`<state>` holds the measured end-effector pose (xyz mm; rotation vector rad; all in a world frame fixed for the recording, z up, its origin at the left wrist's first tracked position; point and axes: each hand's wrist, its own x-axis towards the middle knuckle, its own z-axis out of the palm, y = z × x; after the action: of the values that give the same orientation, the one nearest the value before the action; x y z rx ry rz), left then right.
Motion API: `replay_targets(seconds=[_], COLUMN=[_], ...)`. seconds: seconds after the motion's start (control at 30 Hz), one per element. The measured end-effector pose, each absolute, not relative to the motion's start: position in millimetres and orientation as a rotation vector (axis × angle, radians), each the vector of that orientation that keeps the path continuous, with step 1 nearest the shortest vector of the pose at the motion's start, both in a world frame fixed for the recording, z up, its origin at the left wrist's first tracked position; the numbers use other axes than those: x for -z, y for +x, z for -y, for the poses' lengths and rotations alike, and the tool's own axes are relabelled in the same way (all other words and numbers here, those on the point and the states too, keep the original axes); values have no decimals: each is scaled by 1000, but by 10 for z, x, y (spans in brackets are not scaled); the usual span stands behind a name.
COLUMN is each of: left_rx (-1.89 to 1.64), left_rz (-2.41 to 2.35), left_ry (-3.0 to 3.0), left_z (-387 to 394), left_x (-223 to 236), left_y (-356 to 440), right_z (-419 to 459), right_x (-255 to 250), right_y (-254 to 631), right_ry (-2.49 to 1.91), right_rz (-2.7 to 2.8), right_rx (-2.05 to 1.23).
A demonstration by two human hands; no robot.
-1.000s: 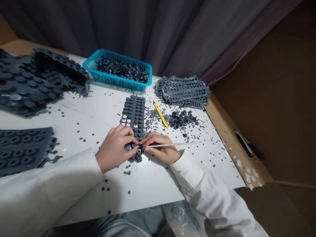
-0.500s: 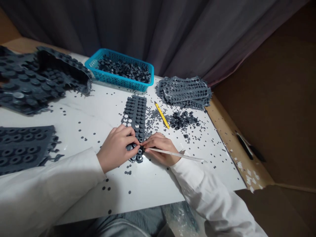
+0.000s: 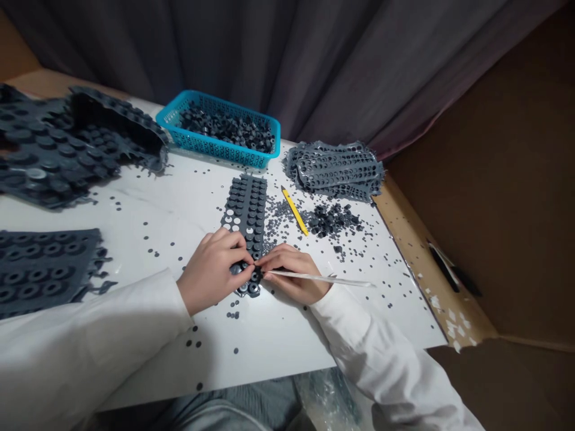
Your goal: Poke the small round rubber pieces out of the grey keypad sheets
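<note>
A narrow dark grey rubber sheet with rows of round studs [image 3: 245, 200] lies on the white table, several studs bearing white tops. Over its near end, my left hand [image 3: 216, 266] is closed in a pinch. What sits between its fingertips is too small to make out. My right hand [image 3: 294, 272] is closed at the sheet's right edge, its fingertips meeting those of the left. A long thin white strip [image 3: 332, 279] sticks out from its fingers to the right. Part of the sheet is hidden under both hands.
Behind stands a blue basket [image 3: 224, 149] full of small dark parts. A yellow craft knife [image 3: 294, 209], a heap of dark bits [image 3: 335, 219] and stacked perforated sheets [image 3: 336, 170] lie right. Larger studded sheets [image 3: 49, 263] lie left. Small discs are scattered about the table [image 3: 269, 341].
Both hands stay at the near end of the sheet, with only slight finger movement. The white strip's outer end has tipped up a little. The view has shifted slightly.
</note>
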<state>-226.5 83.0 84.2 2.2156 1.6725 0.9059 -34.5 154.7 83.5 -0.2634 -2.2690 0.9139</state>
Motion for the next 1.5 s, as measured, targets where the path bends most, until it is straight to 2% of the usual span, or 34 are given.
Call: replay_targets(seconds=[0.33,0.6,0.83,1.1,1.27,1.5], left_rx=[-872,-864,-857,-843,-785,-534], left_rz=[-1690,-1698,-1676,-1723,-1835,-1849], left_ry=[2201,2190,2164,2151,2141,2276], left_z=[-821,-823,-810,-800,-786,-793], left_x=[-842,-847,-857,-911,-863,-683], left_y=[-2252,-2259,-2250,-2234,-2229,-2243], right_z=[-1564,-1547,-1542,-1599,-1630,-1745], right_x=[-806,-835,-814,-761,-731,-722], right_y=[-340,-326,-372,-403,-397,-375], right_ry=[-245,-262,-436,-506,-497,-301], right_rz=[2342,2534,2190,2194,2296,2575], right_rx=[-846,-596,-842,-825,-689,-288])
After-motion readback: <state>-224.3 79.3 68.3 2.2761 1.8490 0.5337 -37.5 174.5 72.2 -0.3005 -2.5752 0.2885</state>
